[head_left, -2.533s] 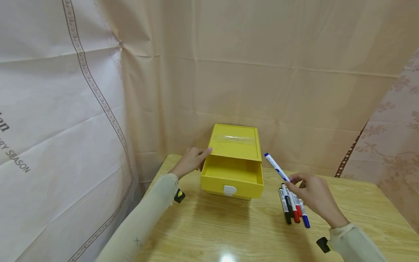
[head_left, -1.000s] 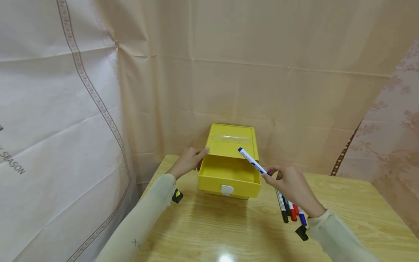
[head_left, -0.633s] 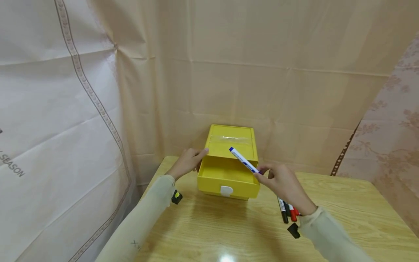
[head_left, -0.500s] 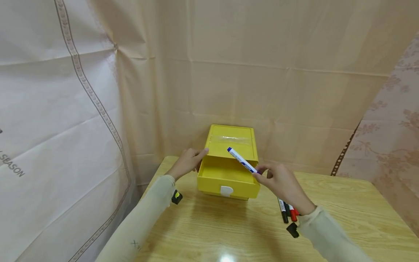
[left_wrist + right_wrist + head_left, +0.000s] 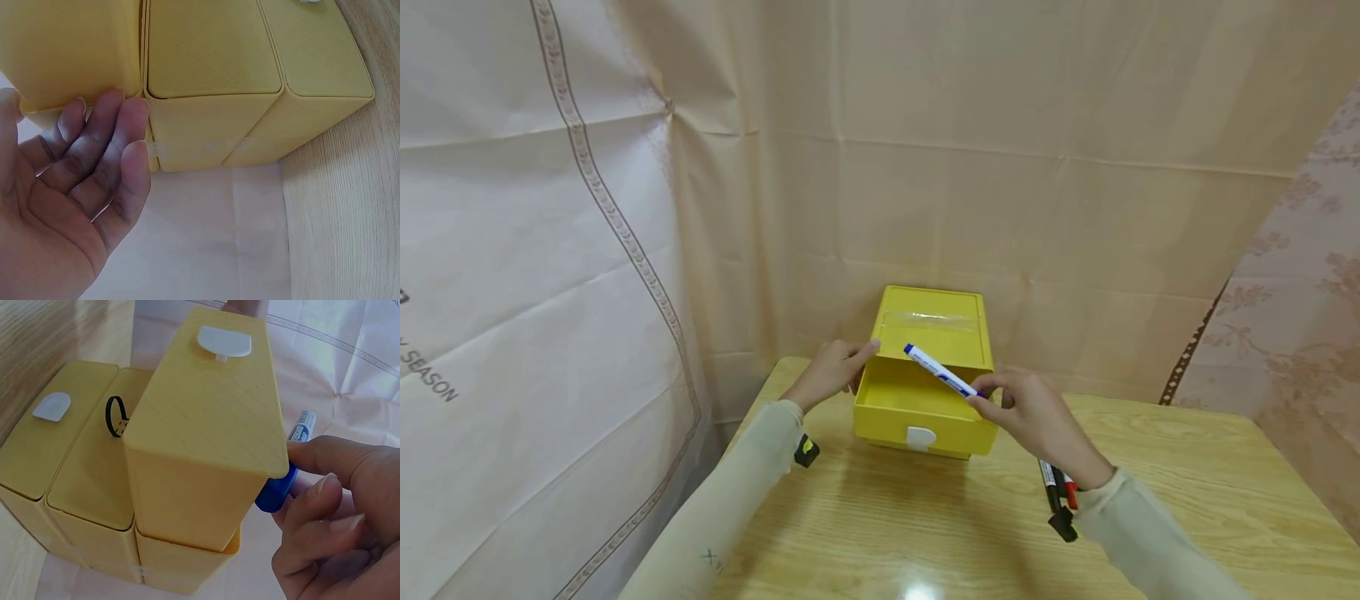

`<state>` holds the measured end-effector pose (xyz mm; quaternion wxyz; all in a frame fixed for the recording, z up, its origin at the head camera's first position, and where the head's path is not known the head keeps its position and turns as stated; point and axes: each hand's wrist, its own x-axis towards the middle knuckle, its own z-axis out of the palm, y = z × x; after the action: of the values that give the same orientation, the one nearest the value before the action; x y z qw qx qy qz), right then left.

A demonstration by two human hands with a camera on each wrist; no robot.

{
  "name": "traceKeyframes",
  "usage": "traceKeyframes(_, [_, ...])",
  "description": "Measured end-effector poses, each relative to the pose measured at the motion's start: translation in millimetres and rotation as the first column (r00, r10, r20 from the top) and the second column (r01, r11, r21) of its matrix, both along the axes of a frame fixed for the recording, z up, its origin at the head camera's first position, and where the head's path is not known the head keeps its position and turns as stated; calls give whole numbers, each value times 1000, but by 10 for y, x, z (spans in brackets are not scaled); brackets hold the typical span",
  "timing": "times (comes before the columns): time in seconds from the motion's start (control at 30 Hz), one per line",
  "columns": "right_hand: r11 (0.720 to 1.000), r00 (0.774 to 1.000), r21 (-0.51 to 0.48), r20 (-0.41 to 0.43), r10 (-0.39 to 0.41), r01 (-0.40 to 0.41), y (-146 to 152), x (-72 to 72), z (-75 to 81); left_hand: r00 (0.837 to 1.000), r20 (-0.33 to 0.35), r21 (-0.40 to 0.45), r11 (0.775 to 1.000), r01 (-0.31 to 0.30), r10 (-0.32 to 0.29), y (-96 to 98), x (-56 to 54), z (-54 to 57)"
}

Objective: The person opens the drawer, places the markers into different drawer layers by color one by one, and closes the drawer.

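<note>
A yellow drawer cabinet stands on the table, its top drawer pulled out towards me and its white pull tab facing front. My left hand rests against the cabinet's left side, thumb at the top front corner. In the left wrist view its fingertips touch the side wall. Over the drawer's right part, my right hand pinches a white marker by its lower blue end. The marker slants up to the left above the drawer. Its blue cap shows beside the drawer wall in the right wrist view.
Several more markers lie right of the cabinet, partly hidden under my right forearm; a black one and a red one show. A black loop sits on the middle drawer's front. A beige cloth hangs behind the table.
My right hand has carried the marker left from above the other markers to over the pulled-out drawer, more slowly in the last half second. My left hand keeps its place on the cabinet.
</note>
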<state>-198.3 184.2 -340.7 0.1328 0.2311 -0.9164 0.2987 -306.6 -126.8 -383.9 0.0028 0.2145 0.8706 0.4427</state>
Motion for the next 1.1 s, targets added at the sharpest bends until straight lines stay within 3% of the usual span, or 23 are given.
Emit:
traceKeyframes(0.23, [999,999,30,15,32,-33,-36,-39,12,1000,14,2,1000,4,-4,8,-4,11])
traceKeyframes(0.67, [976,985,134,13,171,-171,-53,-124,-4,1000,24,-9,1000,-4,4,-10,23,28])
traceKeyframes(1.1, [966,967,106,125,223,-237,-24,-160,29,1000,-4,-35,999,-2,2,-2,24,38])
